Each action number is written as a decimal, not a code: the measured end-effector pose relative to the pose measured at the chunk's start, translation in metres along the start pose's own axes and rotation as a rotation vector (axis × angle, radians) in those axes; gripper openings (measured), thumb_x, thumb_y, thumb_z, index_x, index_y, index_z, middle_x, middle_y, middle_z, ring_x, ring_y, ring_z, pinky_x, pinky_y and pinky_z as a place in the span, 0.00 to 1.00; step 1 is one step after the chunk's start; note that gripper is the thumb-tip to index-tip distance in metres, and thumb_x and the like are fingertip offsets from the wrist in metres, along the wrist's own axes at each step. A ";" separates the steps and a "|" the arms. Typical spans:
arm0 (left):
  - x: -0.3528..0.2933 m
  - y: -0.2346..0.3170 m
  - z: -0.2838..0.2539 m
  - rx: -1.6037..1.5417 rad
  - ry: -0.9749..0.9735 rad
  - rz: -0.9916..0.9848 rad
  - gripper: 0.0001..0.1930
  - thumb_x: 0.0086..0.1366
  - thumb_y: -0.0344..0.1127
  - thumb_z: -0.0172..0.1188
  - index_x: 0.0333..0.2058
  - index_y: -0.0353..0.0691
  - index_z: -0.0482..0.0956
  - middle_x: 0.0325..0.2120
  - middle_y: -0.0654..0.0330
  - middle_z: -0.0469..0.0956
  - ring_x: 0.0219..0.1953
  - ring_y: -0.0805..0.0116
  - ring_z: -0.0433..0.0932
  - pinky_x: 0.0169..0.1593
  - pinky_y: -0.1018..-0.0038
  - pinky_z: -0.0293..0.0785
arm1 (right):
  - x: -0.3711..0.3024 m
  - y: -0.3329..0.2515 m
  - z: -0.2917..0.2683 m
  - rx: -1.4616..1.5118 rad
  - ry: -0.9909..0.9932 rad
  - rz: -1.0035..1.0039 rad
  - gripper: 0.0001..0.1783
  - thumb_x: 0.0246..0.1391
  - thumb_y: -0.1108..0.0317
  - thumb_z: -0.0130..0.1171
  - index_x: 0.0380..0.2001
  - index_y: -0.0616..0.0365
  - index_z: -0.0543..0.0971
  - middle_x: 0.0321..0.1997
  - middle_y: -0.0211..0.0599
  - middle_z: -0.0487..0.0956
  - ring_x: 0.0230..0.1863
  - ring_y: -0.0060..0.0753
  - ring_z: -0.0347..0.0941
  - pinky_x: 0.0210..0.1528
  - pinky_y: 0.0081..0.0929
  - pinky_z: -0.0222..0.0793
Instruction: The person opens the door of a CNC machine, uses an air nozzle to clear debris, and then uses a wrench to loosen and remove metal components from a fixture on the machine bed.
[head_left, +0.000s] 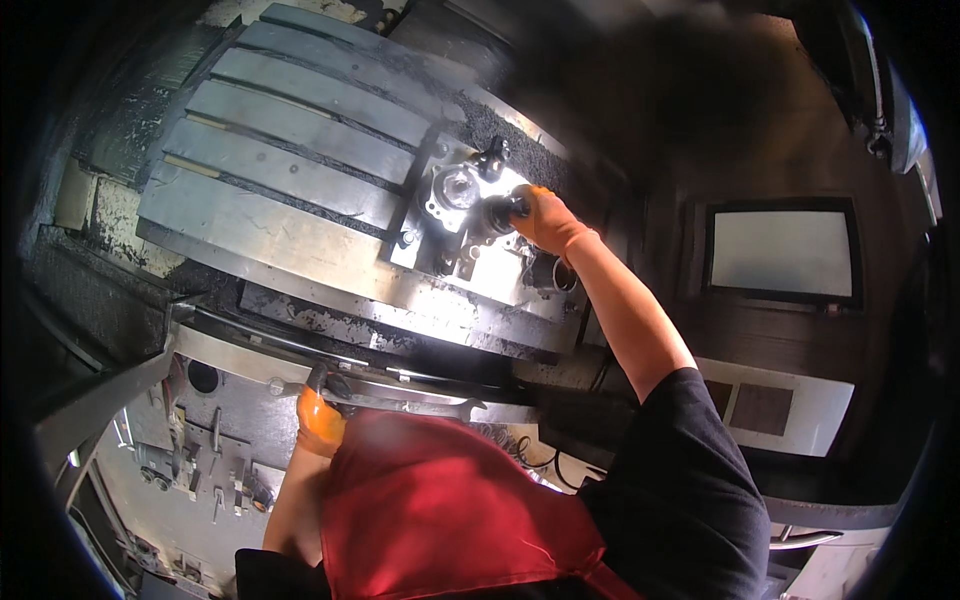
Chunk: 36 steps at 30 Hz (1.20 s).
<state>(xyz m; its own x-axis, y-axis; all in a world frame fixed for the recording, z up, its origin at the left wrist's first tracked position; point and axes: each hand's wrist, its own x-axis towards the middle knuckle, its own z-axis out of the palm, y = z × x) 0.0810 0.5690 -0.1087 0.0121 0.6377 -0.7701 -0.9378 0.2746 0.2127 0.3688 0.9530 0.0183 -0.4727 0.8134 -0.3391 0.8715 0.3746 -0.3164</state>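
Note:
My right hand (547,220), in an orange glove, reaches over the slotted metal machine table (290,140). Its fingers are closed around a black cylindrical thing (503,213), whose exact kind I cannot make out. Just left of it, a round metal part (457,189) sits on a brightly lit fixture plate (410,240). A black clamp (493,157) stands behind that part. Nearer to me, my left hand (321,415), in an orange glove with dark fingertips, is closed around a long wrench (420,405) along the machine's front ledge. Part of the wrench is hidden by the hand.
Below the ledge at left, several tools hang or lie on a grey panel (200,455). A coiled cable (540,458) shows beside my red apron. At right, the dark enclosure wall holds a pale window (783,252). The front rail (270,335) crosses before the table.

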 end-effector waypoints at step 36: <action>0.070 -0.020 0.139 -0.217 -0.602 -0.330 0.22 0.67 0.43 0.52 0.53 0.34 0.77 0.33 0.59 0.81 0.29 0.69 0.77 0.32 0.72 0.70 | -0.012 -0.013 -0.001 -0.165 0.231 -0.135 0.14 0.51 0.70 0.62 0.41 0.61 0.79 0.37 0.51 0.79 0.41 0.50 0.77 0.47 0.35 0.72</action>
<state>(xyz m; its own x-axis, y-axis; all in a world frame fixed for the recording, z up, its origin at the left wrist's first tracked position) 0.1486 0.7081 -0.0828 0.4372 0.8496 -0.2951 -0.8994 0.4120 -0.1462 0.3633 0.9387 0.0273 -0.5604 0.8236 -0.0879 0.8210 0.5384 -0.1901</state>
